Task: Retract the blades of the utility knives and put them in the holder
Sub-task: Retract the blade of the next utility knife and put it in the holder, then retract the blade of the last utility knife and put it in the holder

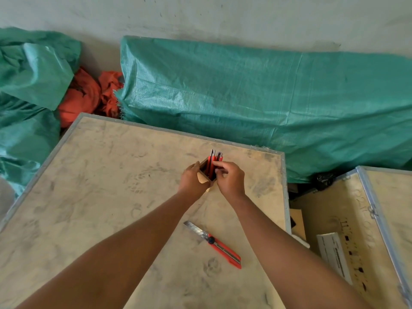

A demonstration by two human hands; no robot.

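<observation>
A small brown holder (204,172) stands on the dusty plywood crate top (100,186), with several red utility knives (214,160) upright in it. My left hand (192,179) grips the holder's left side. My right hand (228,178) is at the holder's right side, its fingertips pinched on one of the red knives inside. Another red utility knife (220,247) lies flat on the crate nearer to me, between my forearms, its silver blade (194,228) extended toward the upper left.
Green tarpaulin (267,103) covers bulky things behind the crate, with orange cloth (89,97) at the back left. A second metal-edged crate (356,230) stands at the right across a dark gap, with a white label on it.
</observation>
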